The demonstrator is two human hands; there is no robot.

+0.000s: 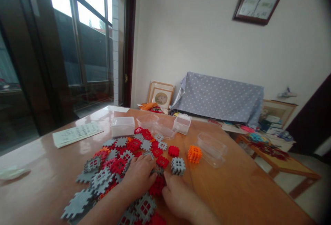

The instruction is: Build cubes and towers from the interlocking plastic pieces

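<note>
Busy at loose tiles [118, 166], ten o'clock from half-curled right hand [177, 194].
With left hand [142, 169] bent over, can't tell either grip. Done, maybe: grey stack [178, 166] at twelve o'clock, orange stack [194, 154] at one; plenty left.

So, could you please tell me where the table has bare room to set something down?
The widest bare patch of table lies right of the right hand, nearer than the clear plastic tray. Another lies between the paper sheets and the gray and red pieces. Around the left hand, amid those pieces, it is crowded.
</note>
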